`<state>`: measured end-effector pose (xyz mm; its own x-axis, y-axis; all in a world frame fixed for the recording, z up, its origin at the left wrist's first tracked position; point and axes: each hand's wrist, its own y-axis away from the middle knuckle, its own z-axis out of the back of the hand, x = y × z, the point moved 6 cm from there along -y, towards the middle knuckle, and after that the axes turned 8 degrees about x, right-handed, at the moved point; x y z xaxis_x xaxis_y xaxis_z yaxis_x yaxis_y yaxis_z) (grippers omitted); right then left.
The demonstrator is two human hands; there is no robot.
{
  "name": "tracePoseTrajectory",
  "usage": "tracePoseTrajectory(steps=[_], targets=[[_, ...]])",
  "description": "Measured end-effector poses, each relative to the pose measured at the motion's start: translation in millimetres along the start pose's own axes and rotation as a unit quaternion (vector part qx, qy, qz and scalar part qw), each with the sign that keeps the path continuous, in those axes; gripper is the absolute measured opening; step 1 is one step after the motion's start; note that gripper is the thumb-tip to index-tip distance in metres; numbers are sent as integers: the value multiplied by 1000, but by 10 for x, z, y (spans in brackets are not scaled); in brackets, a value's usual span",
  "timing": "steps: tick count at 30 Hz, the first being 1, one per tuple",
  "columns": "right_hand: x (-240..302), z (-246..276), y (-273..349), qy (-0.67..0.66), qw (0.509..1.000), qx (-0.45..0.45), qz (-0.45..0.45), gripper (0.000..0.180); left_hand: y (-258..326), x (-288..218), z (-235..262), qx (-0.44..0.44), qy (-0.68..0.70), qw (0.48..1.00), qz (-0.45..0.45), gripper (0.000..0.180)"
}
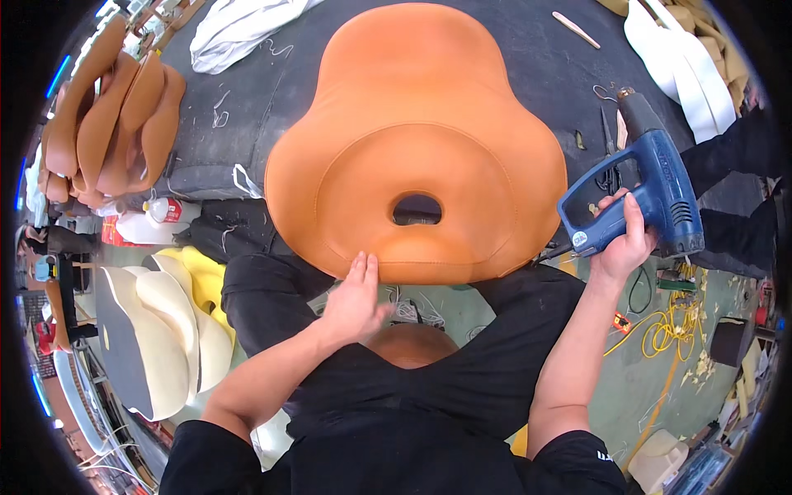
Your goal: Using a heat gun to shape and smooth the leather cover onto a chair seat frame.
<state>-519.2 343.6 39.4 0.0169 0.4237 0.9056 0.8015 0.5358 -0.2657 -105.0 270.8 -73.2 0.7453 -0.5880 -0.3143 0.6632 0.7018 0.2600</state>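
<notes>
An orange leather-like seat cover or seat shell (412,82) lies in front of me, with a stitched round hollow and an oval hole near its front. My left hand (353,301) rests its outstretched fingertips on the front rim, left of the hole; it holds nothing. To the right of the seat, my right hand (624,247) is closed round the handle of a blue heat gun (678,186). The gun's dark nozzle points up and away from me, apart from the seat. Whether the trigger is pressed cannot be made out.
The seat lies on a black padded table (223,165). Brown curved pieces (107,124) are stacked at the left, above cream foam cushions (157,338). White cloth (243,29) lies at the back. A yellow cable (672,326) coils on the floor at the right; a person's dark-clad limbs (734,157) show nearby.
</notes>
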Motion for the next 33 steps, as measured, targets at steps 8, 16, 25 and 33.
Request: tracePoseTrajectory(steps=[8, 16, 25, 33], targets=[[-13, -147, 40, 12, 999, 40, 10, 34, -192, -21, 288, -71, 70, 992, -75, 83], [-18, -256, 34, 26, 993, 117, 9, 41, -461, 54, 384, -214, 219, 944, -123, 25], [-57, -655, 153, 115, 975, 189, 7, 48, -583, -17, 212, 6, 184, 978, -99, 110], [-145, -871, 241, 150, 964, 216, 31, 56, -635, -129, 56, 17, 145, 979, -142, 104]])
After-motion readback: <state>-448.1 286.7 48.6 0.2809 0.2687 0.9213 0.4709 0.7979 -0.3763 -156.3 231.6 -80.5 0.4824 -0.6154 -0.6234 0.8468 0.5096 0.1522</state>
